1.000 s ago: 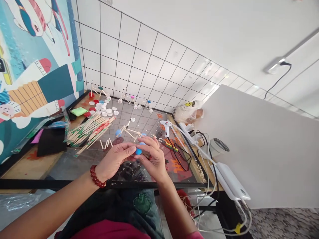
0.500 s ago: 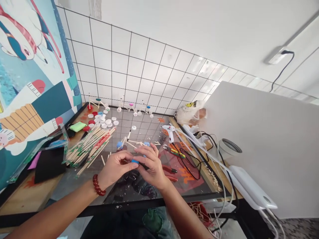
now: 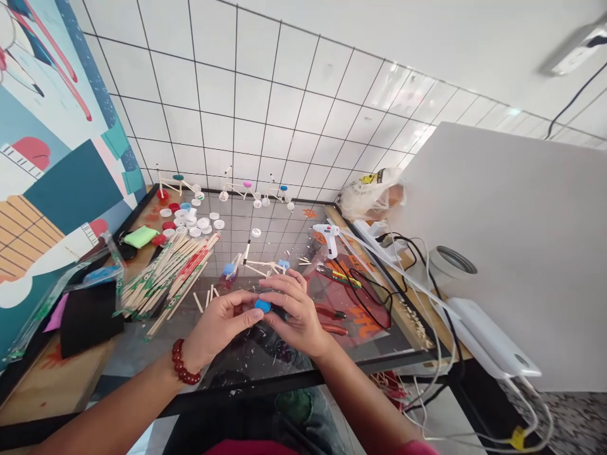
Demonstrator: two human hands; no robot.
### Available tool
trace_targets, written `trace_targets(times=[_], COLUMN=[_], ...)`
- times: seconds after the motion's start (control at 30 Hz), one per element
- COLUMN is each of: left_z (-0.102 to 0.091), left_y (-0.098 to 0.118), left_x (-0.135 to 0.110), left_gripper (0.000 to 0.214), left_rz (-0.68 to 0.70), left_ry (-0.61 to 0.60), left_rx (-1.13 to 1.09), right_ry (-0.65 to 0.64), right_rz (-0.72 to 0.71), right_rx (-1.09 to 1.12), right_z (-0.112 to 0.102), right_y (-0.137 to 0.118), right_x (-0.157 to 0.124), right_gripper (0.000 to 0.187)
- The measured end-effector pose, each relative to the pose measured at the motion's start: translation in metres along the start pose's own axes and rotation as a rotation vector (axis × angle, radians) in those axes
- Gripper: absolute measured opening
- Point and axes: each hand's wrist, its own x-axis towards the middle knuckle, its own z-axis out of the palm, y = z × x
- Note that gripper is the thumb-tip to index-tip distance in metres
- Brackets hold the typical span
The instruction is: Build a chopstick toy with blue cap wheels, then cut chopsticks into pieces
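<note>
Between my two hands a small blue bottle cap (image 3: 262, 306) is pinched at the fingertips. My left hand (image 3: 220, 322), with a red bead bracelet (image 3: 183, 363) on its wrist, presses its thumb against the cap from the left. My right hand (image 3: 296, 313) curls over the cap from the right, and a thin dark piece (image 3: 281, 313) shows beneath its fingers. Just beyond my hands stands a stick model with blue caps (image 3: 251, 264), not touching them.
A bundle of wooden sticks (image 3: 165, 281) lies left of my hands, with white and red bottle caps (image 3: 190, 222) behind it. Several small stick bicycles (image 3: 249, 191) stand at the back. To the right are a hot glue gun (image 3: 327, 237), red-handled pliers (image 3: 332, 320) and tangled cables.
The view has shifted, and the table now sits lower and further right. My hands have turned the blue cap, which shows more clearly between my fingers and is still held.
</note>
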Motion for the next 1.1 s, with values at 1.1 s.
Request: trace_targets(times=[1.1], left_z=[-0.001], left_y=[-0.013], left_x=[-0.001], left_gripper=[0.024], left_rz=[-0.28], left_ry=[-0.215], left_rx=[-0.484], right_ry=[-0.052], right_rz=[-0.015], right_rx=[0.376], right_z=[-0.005], right_y=[-0.007], right_x=[0.0], right_gripper=[0.02])
